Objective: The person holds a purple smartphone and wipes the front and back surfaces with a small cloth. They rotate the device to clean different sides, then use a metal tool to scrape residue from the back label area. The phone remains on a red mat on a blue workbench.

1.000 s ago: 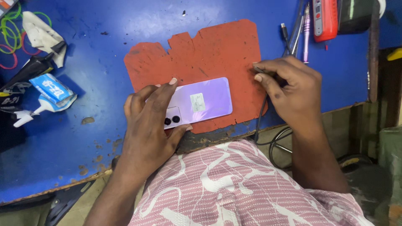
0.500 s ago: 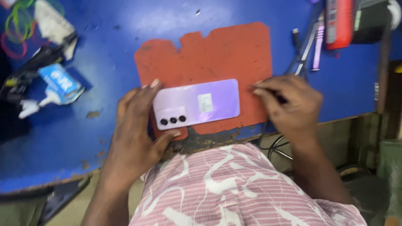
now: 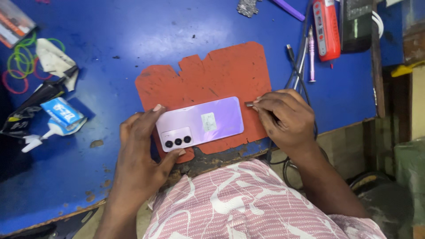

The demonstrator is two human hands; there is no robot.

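Two hands frame the lilac phone (image 3: 200,125), which lies back-up on the red mat (image 3: 212,73) and has turned more level than a second ago. Left hand (image 3: 144,150) grips its camera end; right hand (image 3: 283,117) pinches a small metal tool (image 3: 249,104) just off the right edge. Cables (image 3: 297,71) crowd the right side; a glue tube (image 3: 46,132) lies far left.

- phone (image 3: 203,124) lay on mat (image 3: 212,71), near the table's (image 3: 110,35) front edge.
- left hand (image 3: 141,155) gripped its left end; right hand (image 3: 285,117) sat just right.
- rubber bands (image 3: 20,62) lay far left.
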